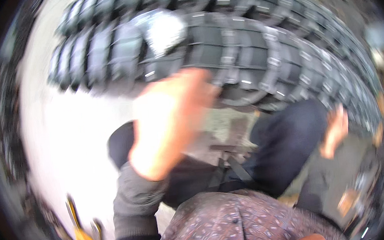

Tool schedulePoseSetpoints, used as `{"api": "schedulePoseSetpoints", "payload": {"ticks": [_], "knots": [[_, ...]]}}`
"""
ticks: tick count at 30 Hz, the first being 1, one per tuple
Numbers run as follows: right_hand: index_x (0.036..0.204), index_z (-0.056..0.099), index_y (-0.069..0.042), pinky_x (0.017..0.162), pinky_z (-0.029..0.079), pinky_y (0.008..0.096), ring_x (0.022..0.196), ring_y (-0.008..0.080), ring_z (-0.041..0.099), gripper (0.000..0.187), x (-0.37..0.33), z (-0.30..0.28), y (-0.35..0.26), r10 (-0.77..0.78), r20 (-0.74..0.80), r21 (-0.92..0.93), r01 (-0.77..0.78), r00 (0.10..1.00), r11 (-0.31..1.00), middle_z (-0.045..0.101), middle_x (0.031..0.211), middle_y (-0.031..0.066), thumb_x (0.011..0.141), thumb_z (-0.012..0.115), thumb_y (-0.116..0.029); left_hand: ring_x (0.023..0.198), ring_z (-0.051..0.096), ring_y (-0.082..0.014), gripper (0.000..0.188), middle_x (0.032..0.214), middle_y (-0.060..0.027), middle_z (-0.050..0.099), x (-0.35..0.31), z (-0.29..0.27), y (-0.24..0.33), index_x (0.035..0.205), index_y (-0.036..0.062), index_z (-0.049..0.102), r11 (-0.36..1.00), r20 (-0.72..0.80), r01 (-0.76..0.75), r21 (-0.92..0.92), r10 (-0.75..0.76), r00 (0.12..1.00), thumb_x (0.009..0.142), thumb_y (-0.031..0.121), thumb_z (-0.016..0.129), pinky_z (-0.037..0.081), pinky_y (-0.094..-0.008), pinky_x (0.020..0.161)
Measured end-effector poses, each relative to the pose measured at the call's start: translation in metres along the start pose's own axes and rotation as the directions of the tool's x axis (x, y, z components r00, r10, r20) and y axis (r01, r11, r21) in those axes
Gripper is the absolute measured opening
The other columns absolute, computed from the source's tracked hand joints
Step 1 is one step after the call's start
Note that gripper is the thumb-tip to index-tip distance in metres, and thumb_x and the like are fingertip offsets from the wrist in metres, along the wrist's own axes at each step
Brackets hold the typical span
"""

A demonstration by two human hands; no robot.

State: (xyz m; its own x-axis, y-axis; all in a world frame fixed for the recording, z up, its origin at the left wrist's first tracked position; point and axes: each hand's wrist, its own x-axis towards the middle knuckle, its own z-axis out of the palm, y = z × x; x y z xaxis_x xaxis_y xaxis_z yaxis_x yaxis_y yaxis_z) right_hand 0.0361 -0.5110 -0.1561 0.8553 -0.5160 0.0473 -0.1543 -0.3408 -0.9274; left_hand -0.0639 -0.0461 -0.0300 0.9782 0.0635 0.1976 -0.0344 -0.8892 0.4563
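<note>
My left hand is raised in front of my left knee, over the near edge of the dark padded pieces. Motion smears its fingers, which look bent; whether they hold anything cannot be made out. Just beyond it, a clear plastic bag with a bright, shiny look lies on the pieces. Long rows of dark grey padded pieces with straps and small buckles curve across the far side. My right hand is low beside my right knee, close to the near row's right end. Its fingers look stretched out, with nothing visible in them.
A yellow-and-black tool, too blurred to name, lies on the pale floor at the lower left. Between my bent knees is a greenish worn patch. Blurred brownish and pale items stand along the right rim.
</note>
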Motion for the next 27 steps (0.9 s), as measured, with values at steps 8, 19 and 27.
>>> {"api": "schedulePoseSetpoints", "payload": {"ticks": [8,19,27], "knots": [[0.105,0.072,-0.003,0.083,0.058,0.0420,0.096,0.0309,0.075,0.033,-0.132,-0.028,0.198,0.460,0.335,-0.625,-0.171,0.823,0.762,0.077,0.101,0.0145,0.106,0.053,-0.030,0.068,0.059,-0.0174,0.017,0.070,-0.0017,0.058,0.008,0.014,-0.022,0.087,0.0054,0.064,0.986,0.189,-0.154,-0.057,0.162,0.968,0.081,0.021,0.064,0.043,-0.0326,0.068],[0.103,0.073,-0.004,0.082,0.058,0.0454,0.096,0.0345,0.074,0.032,-0.175,0.018,0.192,0.609,0.390,-0.784,-0.097,0.691,0.612,0.076,0.101,0.0173,0.104,0.055,-0.031,0.072,0.059,-0.0231,0.031,0.077,-0.0058,0.058,0.038,-0.001,-0.090,0.107,-0.0008,0.065,0.933,0.302,-0.117,-0.340,0.226,0.926,0.086,0.021,0.064,0.044,-0.0343,0.069],[0.102,0.073,-0.005,0.081,0.058,0.0478,0.096,0.0371,0.074,0.032,-0.286,-0.013,0.172,0.747,0.179,-0.901,-0.198,0.641,0.386,0.076,0.101,0.0193,0.102,0.056,-0.032,0.074,0.064,-0.0308,0.040,0.080,-0.0098,0.067,0.064,-0.010,-0.095,0.119,0.0032,0.069,0.972,0.512,-0.074,-0.222,0.180,0.840,0.082,0.012,0.081,0.049,-0.0413,0.070]]}}
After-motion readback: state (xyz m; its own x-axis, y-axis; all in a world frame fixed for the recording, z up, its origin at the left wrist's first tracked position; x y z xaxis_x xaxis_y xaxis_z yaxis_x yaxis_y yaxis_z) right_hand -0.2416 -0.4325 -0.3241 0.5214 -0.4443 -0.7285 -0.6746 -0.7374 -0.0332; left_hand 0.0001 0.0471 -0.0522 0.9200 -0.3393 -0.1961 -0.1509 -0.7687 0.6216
